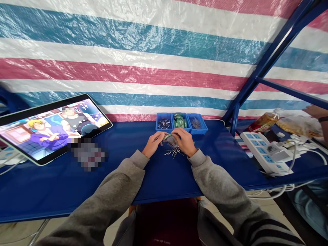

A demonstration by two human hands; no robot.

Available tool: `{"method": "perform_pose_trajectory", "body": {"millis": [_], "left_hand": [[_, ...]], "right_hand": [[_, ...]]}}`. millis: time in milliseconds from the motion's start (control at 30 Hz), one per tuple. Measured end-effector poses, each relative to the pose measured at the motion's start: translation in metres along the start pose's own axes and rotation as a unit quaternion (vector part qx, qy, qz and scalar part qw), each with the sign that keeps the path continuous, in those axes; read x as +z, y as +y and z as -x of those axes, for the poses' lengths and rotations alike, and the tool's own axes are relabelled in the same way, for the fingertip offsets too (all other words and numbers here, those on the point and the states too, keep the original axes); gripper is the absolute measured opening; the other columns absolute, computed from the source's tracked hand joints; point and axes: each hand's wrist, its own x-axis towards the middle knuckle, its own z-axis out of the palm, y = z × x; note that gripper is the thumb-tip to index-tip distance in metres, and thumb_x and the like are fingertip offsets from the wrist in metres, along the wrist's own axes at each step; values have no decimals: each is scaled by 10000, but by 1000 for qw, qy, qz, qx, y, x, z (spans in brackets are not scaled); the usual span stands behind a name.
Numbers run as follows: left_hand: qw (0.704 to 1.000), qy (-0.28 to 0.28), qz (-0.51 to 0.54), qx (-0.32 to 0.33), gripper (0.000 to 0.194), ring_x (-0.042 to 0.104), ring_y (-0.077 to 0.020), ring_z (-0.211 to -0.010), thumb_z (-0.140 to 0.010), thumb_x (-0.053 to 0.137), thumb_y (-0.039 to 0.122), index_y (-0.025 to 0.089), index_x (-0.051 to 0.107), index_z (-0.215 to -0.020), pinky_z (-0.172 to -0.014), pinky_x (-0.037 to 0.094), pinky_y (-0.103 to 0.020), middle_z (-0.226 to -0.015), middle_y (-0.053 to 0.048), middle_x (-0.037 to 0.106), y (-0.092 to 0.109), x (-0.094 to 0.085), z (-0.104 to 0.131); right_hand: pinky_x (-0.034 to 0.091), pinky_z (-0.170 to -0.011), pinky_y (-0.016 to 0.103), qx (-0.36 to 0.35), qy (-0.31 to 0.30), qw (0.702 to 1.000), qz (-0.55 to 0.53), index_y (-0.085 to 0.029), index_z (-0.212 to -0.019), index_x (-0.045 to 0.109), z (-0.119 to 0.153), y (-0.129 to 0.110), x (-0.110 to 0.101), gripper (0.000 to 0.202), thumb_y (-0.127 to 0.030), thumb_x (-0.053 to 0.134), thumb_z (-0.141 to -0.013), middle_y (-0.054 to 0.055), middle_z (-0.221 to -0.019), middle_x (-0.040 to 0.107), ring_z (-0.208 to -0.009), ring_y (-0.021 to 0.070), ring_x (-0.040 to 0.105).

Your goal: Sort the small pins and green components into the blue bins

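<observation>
My left hand (153, 143) and my right hand (185, 140) meet over the blue table (77, 177), both pinching a small clear bag with a green piece (171, 138) between them. Loose thin metal pins (173, 152) lie on the table just under my right hand. Right behind my hands stand three small blue bins: the left bin (164, 123) holds metal pins, the middle bin (180, 121) holds green packets, the right bin (196, 123) holds dark small parts.
A tablet (52, 126) playing a cartoon leans at the left. A white power strip (266, 152) with cables lies at the right, beside snack bags (292, 123). Another person's hand (316, 111) shows at the far right. A striped tarp and a blue frame post (241, 99) stand behind.
</observation>
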Motion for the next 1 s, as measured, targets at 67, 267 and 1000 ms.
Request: {"method": "perform_pose_trajectory", "body": {"millis": [67, 267, 1000], "left_hand": [[996, -3, -79, 42, 423, 564, -163, -777, -850, 547, 544, 140, 660, -796, -660, 491, -270, -946, -77, 617, -1, -1, 1], [992, 1, -121, 44, 331, 558, -145, -624, -811, 638, 459, 139, 657, -732, -636, 480, -272, -649, -21, 618, -4, -3, 3], [993, 30, 100, -50, 353, 575, -127, -630, -706, 752, 370, 143, 626, -946, -607, 488, -256, -701, 2, 616, -10, -3, -4]], "right_hand": [[482, -893, 290, 10, -3, 1000, 8, -210, -946, 660, 0, -2, 0, 258, -270, 410, -971, 75, -966, 651, -949, 179, 617], [511, -816, 300, 2, 15, 999, -35, -208, -1018, 648, 1, -8, -3, 264, -279, 397, -975, 77, -955, 654, -858, 176, 625], [506, -883, 316, -72, 48, 996, -36, -199, -925, 668, 1, -1, 3, 257, -154, 415, -921, 96, -1015, 646, -975, 180, 624]]}}
